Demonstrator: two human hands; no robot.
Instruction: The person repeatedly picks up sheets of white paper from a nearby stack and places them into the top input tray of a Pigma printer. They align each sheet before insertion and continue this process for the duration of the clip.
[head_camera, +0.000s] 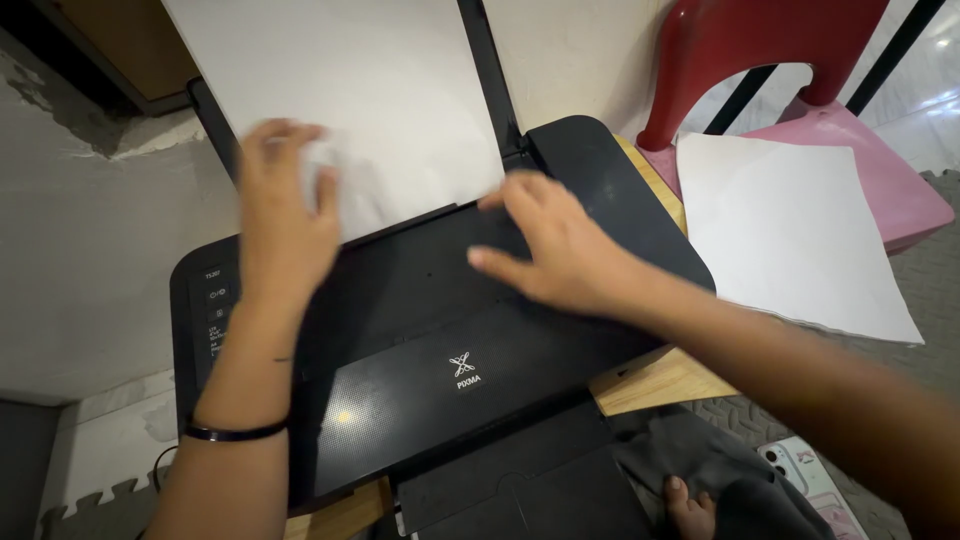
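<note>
A black printer (440, 340) is seen from above on a small wooden table (650, 385); a stack of white paper (350, 90) is already stood in the rear feed tray, upright against the tray's back support, its lower edge down in the slot behind the top cover; the left hand (285, 215) is laid flat on the lower part of the sheets, fingers spread wide, nothing gripped (slight motion blur at the fingertips); the right hand (560, 250) is rested open on the printer's top cover just beside the feed slot, fingers loosely spread, nothing held; loading is judged to be largely done, with squaring and seating of the stack seemingly in hand; the front output tray (520, 480) is seen folded out at the bottom edge, no printed sheet on it; whether the printer is powered cannot be told; a loose white sheet (790, 230) is left on a pink stool (900, 190) to the right, well apart from the printer; a red plastic chair (750, 50) is behind it; a phone (810, 480) is lying on the floor mat.
</note>
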